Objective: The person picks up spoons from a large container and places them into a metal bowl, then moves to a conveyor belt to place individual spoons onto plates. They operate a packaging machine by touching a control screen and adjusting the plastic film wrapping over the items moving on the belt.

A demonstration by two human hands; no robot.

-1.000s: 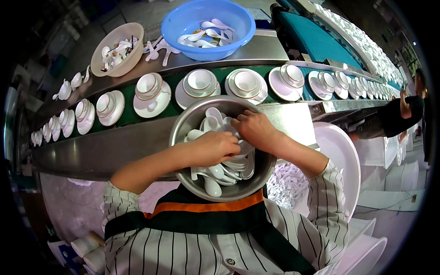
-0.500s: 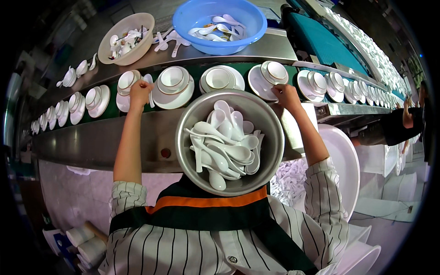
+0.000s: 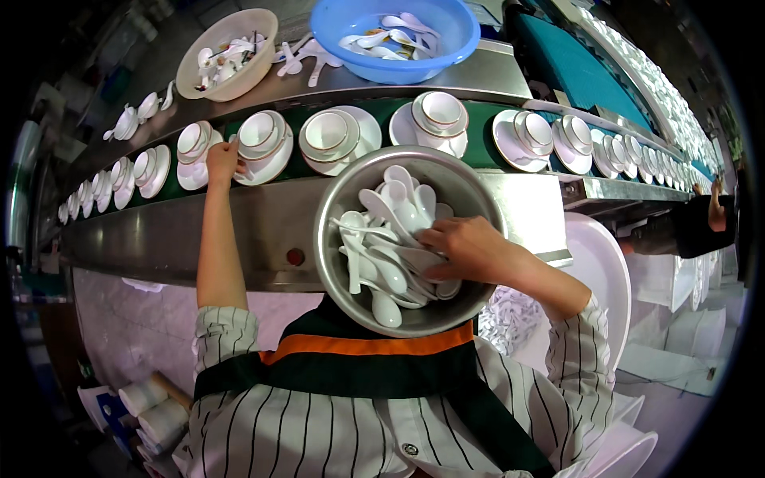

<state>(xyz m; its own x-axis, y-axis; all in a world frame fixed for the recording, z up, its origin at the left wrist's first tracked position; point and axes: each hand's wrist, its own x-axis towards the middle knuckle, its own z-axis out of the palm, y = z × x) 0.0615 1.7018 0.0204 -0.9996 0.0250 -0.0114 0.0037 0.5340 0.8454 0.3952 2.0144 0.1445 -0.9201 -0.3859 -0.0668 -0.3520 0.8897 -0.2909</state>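
A round metal bowl [image 3: 335, 263] full of white ceramic spoons [image 3: 382, 239] sits against my chest. My right hand [image 3: 466, 248] lies inside it, fingers curled over several spoons. My left hand [image 3: 221, 159] is stretched out to the green conveyor belt [image 3: 478, 135], fingers closed on a white spoon [image 3: 239, 170] at the rim of a saucer carrying a white cup [image 3: 261, 131]. More cup-and-saucer sets [image 3: 328, 134] stand in a row along the belt on both sides.
Behind the belt stand a blue basin [image 3: 446, 56] and a beige bowl [image 3: 227, 80], both holding spoons, with loose spoons [image 3: 307, 56] between them. Another person's hand [image 3: 715, 199] reaches to the belt at far right. White plastic stools [image 3: 598, 271] stand to my right.
My right hand has come back from the belt into the metal bowl and closed over spoons. My left hand stays at the belt, shifted slightly left along the row of saucers.
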